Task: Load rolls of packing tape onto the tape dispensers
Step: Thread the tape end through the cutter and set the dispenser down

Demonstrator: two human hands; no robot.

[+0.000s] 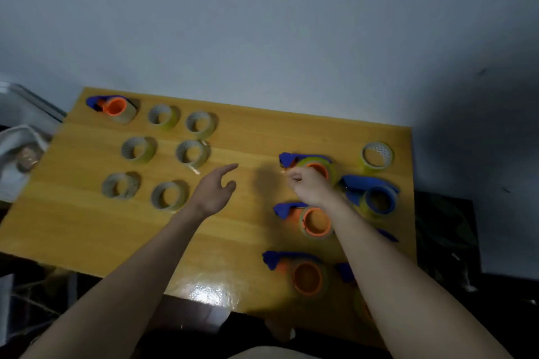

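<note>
Under the right hand [306,185], a dispenser [309,163] is half hidden.

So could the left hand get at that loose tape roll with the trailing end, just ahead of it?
Probably yes. The left hand hovers open over bare table, and nothing lies between it and that roll.

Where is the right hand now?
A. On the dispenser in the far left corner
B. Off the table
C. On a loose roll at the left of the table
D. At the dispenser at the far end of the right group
D: the right hand pinches at the dispenser farthest in the right group.
</note>
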